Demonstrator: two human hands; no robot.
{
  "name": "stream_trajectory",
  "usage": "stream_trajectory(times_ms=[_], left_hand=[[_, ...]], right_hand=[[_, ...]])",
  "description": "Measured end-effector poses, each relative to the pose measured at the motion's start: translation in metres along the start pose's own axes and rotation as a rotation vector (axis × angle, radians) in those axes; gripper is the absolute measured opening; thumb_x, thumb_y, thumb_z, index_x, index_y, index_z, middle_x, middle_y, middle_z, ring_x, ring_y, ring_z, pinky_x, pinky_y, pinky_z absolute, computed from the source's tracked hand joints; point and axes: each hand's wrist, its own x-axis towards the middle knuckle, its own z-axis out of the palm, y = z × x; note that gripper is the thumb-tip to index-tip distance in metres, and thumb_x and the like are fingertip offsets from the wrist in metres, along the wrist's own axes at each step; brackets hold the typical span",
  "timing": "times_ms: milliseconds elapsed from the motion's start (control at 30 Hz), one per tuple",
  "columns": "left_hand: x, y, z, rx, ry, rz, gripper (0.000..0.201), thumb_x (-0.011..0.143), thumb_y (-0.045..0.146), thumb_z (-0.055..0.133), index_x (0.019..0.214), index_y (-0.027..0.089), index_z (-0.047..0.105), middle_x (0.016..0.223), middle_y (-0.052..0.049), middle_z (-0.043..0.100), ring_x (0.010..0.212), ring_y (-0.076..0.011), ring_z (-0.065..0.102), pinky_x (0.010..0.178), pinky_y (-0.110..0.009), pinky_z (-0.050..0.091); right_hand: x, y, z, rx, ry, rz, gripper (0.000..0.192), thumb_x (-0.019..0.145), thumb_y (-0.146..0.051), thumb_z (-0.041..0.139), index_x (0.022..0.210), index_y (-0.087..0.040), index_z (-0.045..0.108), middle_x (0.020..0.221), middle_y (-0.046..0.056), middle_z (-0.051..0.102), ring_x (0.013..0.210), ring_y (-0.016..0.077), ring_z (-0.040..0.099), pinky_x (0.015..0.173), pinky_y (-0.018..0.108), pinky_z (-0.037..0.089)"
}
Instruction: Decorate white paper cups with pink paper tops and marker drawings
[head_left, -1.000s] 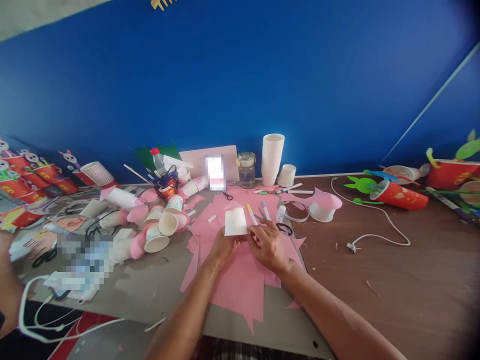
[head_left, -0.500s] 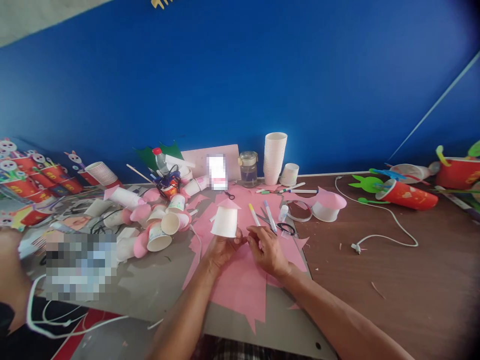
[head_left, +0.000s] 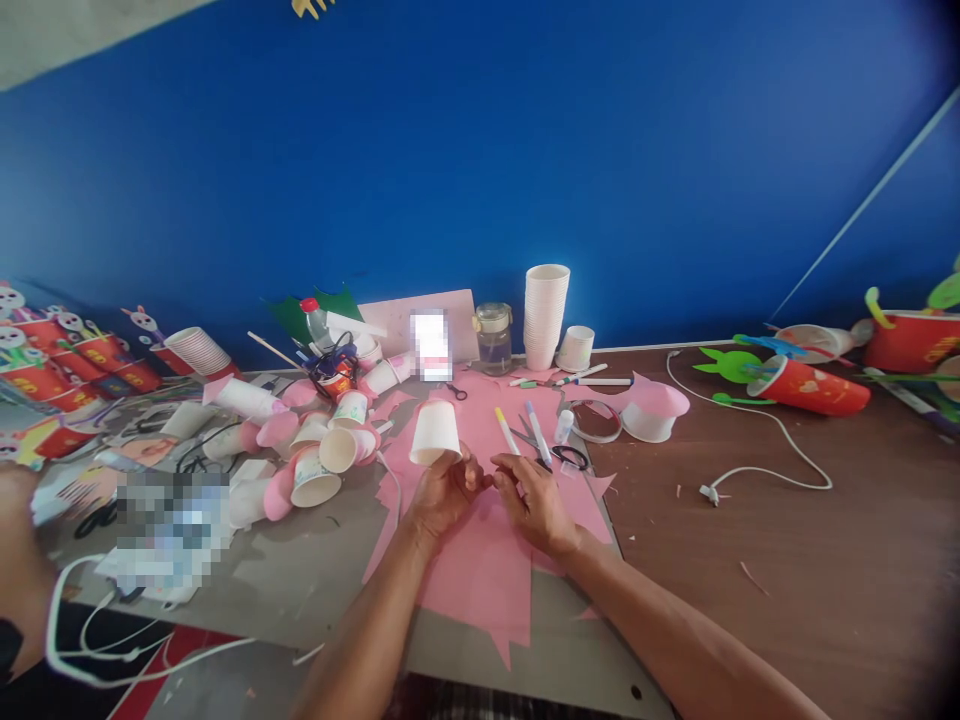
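Our left hand point(head_left: 442, 492) holds a white cup point(head_left: 434, 433) upside down; our right hand point(head_left: 536, 500), fingers loosely curled, rests empty on pink paper point(head_left: 480, 560).

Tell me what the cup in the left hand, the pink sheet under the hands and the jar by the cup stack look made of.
Cup: apparently paper, matte white, thin rolled rim. Pink sheet: likely craft paper or thin foam, flat, matte, with jagged cut edges. Jar: clear and glossy, probably glass, though plastic is possible.
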Motion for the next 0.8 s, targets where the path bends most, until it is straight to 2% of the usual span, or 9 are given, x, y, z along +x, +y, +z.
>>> stream_trajectory(times_ms=[200, 433, 667, 800], left_hand=[[0.0, -0.001, 0.001, 0.036, -0.015, 0.014, 0.015, 0.079, 0.022, 0.061, 0.065, 0.018, 0.055, 0.047, 0.004, 0.051, 0.049, -0.0104, 0.045, 0.07, -0.03, 0.047], [0.003, -0.004, 0.0, 0.134, 0.021, 0.022, 0.008, 0.071, 0.019, 0.066, 0.066, 0.019, 0.06, 0.049, 0.003, 0.053, 0.052, -0.0112, 0.045, 0.069, -0.03, 0.045], [0.0, -0.001, 0.013, 0.243, 0.093, 0.055, 0.012, 0.068, 0.025, 0.067, 0.061, 0.021, 0.058, 0.05, 0.001, 0.048, 0.054, -0.014, 0.046, 0.063, -0.032, 0.044], [0.001, -0.003, 0.01, 0.294, 0.079, 0.067, 0.016, 0.068, 0.028, 0.069, 0.061, 0.02, 0.057, 0.05, -0.001, 0.048, 0.055, -0.0156, 0.049, 0.064, -0.033, 0.043]], right_hand=[[0.0, 0.0, 0.001, 0.008, 0.012, 0.002, 0.02, 0.092, -0.02, 0.044, 0.102, -0.02, 0.061, 0.085, 0.007, 0.073, 0.075, 0.0204, 0.069, 0.069, 0.033, 0.054], [-0.001, 0.001, 0.001, 0.032, 0.02, 0.006, 0.019, 0.092, -0.019, 0.044, 0.102, -0.02, 0.06, 0.084, 0.007, 0.073, 0.074, 0.02, 0.069, 0.068, 0.032, 0.054], [0.0, 0.001, 0.001, 0.054, 0.009, 0.021, 0.019, 0.092, -0.02, 0.044, 0.104, -0.018, 0.058, 0.08, 0.005, 0.072, 0.07, 0.0184, 0.068, 0.065, 0.03, 0.053], [-0.001, 0.001, 0.002, 0.059, 0.005, 0.018, 0.019, 0.091, -0.021, 0.045, 0.106, -0.018, 0.057, 0.077, 0.004, 0.07, 0.069, 0.0174, 0.067, 0.065, 0.029, 0.052]])
